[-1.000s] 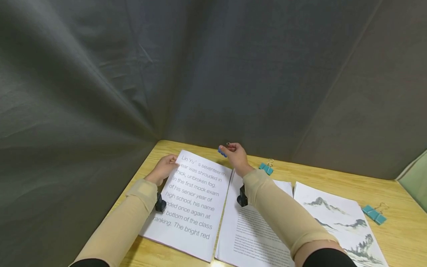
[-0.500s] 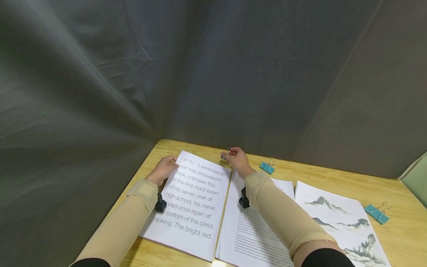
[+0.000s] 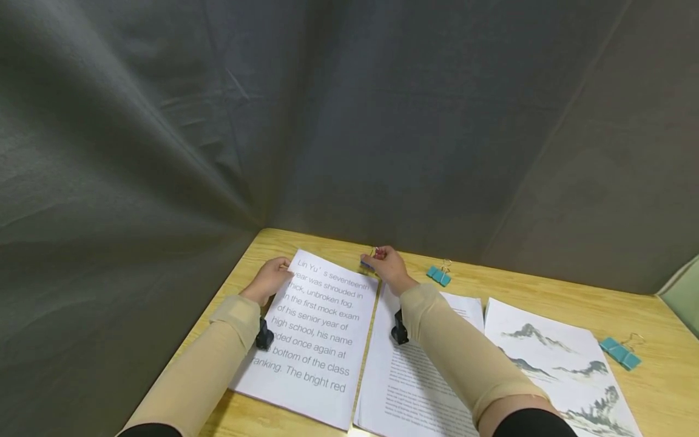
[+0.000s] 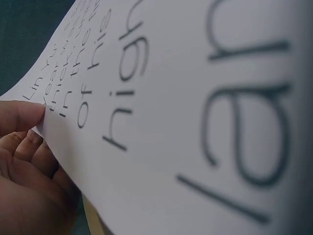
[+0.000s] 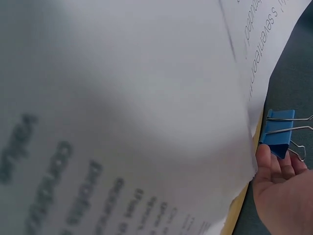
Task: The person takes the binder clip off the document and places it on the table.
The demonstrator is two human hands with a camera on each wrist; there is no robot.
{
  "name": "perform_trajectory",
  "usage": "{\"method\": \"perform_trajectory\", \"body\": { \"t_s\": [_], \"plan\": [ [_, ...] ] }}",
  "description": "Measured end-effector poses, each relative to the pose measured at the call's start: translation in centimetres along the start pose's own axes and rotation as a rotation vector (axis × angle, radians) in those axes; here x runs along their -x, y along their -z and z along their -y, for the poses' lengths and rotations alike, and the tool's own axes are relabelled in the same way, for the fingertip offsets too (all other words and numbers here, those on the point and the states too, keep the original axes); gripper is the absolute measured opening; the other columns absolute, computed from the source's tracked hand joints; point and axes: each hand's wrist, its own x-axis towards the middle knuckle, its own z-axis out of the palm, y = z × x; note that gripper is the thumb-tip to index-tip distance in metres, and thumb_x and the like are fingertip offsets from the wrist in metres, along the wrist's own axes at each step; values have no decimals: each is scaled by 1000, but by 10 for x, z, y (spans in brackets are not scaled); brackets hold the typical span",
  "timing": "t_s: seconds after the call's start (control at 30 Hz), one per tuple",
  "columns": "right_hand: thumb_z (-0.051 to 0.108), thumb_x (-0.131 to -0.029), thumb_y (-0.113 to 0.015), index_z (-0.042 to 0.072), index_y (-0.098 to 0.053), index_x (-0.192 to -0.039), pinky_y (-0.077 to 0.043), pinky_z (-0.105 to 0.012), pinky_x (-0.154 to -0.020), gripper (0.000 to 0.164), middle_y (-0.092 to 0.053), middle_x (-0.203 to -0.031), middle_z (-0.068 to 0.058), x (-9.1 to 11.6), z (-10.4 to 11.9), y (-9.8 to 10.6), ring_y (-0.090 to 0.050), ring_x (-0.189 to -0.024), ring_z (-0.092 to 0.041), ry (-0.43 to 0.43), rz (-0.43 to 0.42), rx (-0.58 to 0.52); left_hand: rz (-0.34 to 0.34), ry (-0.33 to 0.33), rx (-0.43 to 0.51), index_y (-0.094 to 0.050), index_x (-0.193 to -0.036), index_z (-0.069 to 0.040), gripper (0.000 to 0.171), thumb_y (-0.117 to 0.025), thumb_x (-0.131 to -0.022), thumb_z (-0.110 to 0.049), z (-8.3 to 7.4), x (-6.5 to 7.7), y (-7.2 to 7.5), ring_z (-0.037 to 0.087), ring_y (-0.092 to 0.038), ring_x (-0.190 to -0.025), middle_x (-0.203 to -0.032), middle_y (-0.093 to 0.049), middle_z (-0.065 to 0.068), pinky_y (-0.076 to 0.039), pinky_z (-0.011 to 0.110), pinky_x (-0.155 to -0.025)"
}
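My left hand (image 3: 267, 279) pinches the upper left edge of a stack of printed sheets (image 3: 314, 331) in large type. In the left wrist view its thumb lies on top of the paper (image 4: 137, 161) and the other fingers are curled below. Just beyond the stack's top right corner, my right hand (image 3: 390, 267) holds a blue binder clip (image 5: 278, 134). The right wrist view shows the clip's wire handles sticking out, with fingertips against its lower end. In the head view the hand hides most of the clip.
To the right lie a small-print stack (image 3: 417, 388), partly under my right arm, and sheets with ink mountains (image 3: 551, 358). Two teal binder clips, a middle clip (image 3: 438, 275) and a right clip (image 3: 621, 354), rest on the wooden table (image 3: 513, 285). A dark curtain (image 3: 393, 121) hangs behind.
My right hand has come down slightly with the blue binder clip, closer to the table behind the left stack. The left hand keeps its pinch on the paper edge.
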Motion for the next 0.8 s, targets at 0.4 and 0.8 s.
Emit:
{"method": "perform_trajectory", "body": {
  "t_s": [0.4,0.8],
  "plan": [
    [29,-89,-69,-1,-47,-129,-43,-39,-90,54,-55,-119,-16,4,-4,-1,-53,-108,-28,-6,34,42,23,26,-16,-55,-114,-3,18,-49,-98,-8,1,3,-2,25,-59,-87,-106,-61,15,-44,38,-79],
    [31,-90,-68,1,-45,-131,-42,-41,-91,55,-56,-120,-17,4,-6,-2,-55,-108,-29,5,61,64,44,68,31,-53,-125,-2,30,-51,-97,-14,3,3,-5,29,-56,-99,-114,-58,16,-42,43,-87]
  ]
}}
